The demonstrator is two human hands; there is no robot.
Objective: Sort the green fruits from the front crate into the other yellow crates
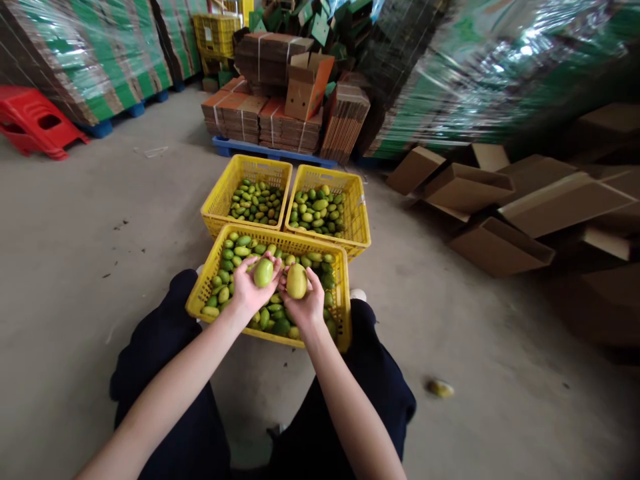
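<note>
My left hand (245,287) is palm up with a green mango (263,273) cupped in its fingers. In my right hand (309,308) rests a yellower mango (297,281), with the fingers curled around its sides. Both hands are close together over the near yellow crate (204,275), which stands between my legs. Many green and yellow-green mangoes lie in that crate, partly hidden by my hands and forearms. Behind it, touching or nearly so, are a back left yellow crate (216,193) with smaller green fruit and a back right yellow crate (357,220) with larger fruit.
Bundled flat cardboard (235,113) sits on a blue pallet (270,152) beyond the crates. Open cardboard boxes (470,187) are heaped at right. A red stool (40,120) stands at left, near wrapped pallet stacks (105,53). One fruit (440,388) lies on the floor at right.
</note>
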